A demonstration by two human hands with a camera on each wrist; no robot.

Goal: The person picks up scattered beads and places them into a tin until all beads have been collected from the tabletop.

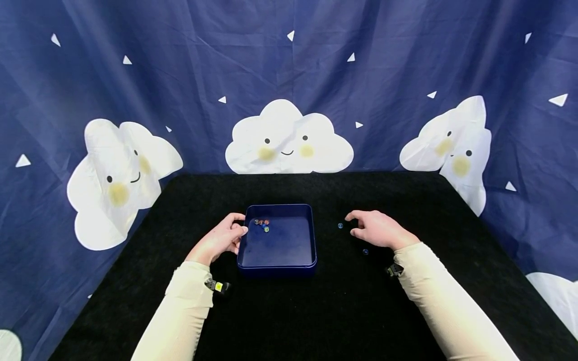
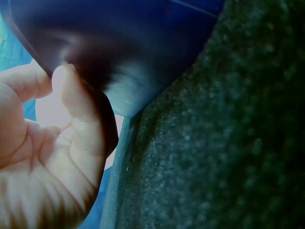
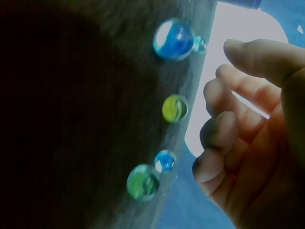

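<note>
A dark blue tray (image 1: 280, 250) lies on the black table, with several small coloured marbles (image 1: 267, 229) gathered in its far left part. My left hand (image 1: 221, 238) grips the tray's left wall, thumb on the near side in the left wrist view. Over the table to the right of the tray hovers my right hand (image 1: 377, 229), fingers loosely bent and nothing between them. Close to its fingertips lies a blue marble (image 1: 340, 225); another marble (image 1: 366, 251) is below the palm. The right wrist view shows a yellow-green marble (image 3: 175, 109) and a green marble (image 3: 143, 182), both apart from the fingers.
Black cloth covers the table (image 1: 289, 321). A dark blue curtain (image 1: 253, 60) with white clouds and triangles hangs behind and at both sides. Each wrist wears a small camera, such as the left wrist camera (image 1: 219, 287).
</note>
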